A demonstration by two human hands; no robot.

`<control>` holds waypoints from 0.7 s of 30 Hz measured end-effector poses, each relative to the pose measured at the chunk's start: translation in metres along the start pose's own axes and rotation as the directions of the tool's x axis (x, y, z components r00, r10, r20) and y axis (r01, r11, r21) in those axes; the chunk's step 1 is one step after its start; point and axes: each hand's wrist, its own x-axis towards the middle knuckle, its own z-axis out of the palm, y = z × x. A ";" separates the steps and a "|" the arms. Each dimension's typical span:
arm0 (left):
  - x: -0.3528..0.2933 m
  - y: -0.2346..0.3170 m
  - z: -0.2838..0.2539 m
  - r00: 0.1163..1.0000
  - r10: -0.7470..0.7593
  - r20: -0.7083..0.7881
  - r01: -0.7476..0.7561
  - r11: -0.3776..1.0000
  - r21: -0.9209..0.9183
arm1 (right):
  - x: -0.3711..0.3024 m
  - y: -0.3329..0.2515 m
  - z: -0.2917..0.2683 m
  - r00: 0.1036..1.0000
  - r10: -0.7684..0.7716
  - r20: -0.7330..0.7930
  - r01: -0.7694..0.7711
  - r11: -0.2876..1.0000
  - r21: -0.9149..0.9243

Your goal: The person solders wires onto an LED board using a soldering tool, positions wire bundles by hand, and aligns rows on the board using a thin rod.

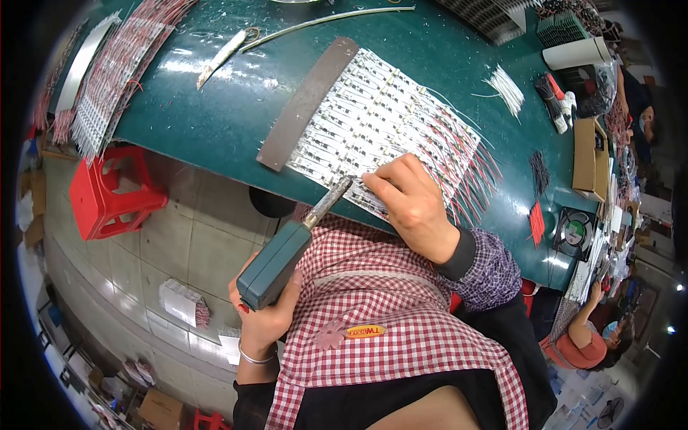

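My left hand (266,315) is wrapped round the handle of a dark green soldering gun (276,264). Its metal barrel points up and right, with the tip at the near edge of a white panel of small circuit boards (358,115). Just right of that tip my right hand (416,208) is closed in a pinch over the panel; whatever lies between its fingertips is too small to make out. Red, black and white wires (476,175) stick out from the panel's right side. A flat brown bar (308,104) lies along its left edge.
On the green table (208,136) lie a bundle of white wires (507,89), black wires (540,172), red wires (537,223) and a small fan (575,231). Stacked wired panels (122,79) are at the left end. A red stool (118,190) stands below. Another person (584,340) sits at right.
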 end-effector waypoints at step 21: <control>-0.012 -0.009 -0.001 0.991 0.076 -0.111 -0.071 0.996 0.047 | -0.002 -0.003 -0.001 1.000 0.019 0.013 -0.018 0.999 -0.034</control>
